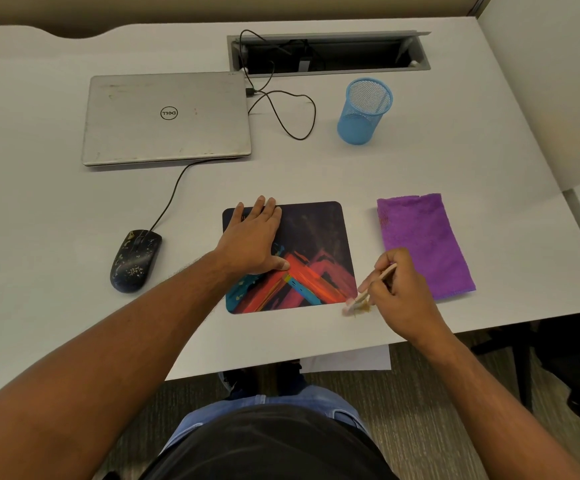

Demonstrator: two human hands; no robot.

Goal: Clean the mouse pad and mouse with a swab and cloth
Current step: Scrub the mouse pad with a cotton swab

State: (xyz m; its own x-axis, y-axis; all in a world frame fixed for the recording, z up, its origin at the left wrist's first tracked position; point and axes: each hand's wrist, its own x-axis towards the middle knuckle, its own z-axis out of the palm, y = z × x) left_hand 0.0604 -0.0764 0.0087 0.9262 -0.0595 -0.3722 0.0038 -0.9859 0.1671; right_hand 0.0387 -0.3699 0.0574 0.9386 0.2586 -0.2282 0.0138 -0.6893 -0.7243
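A dark mouse pad point(319, 237) with red, orange and blue streaks lies near the desk's front edge. My left hand point(252, 239) presses flat on its left part, fingers straight. My right hand point(397, 289) pinches a wooden swab point(368, 292); its pale tip touches the desk just off the pad's near right corner, where some yellowish crumbs lie. A black wired mouse point(135, 260) speckled with yellowish dirt sits left of the pad. A purple cloth point(423, 242) lies flat to the pad's right.
A closed silver laptop point(167, 117) rests behind the pad, with the mouse cable running to it. A blue mesh pen cup point(364, 110) stands at the back right. An open cable hatch point(328, 53) is at the rear. The desk edge point(316, 358) is close below.
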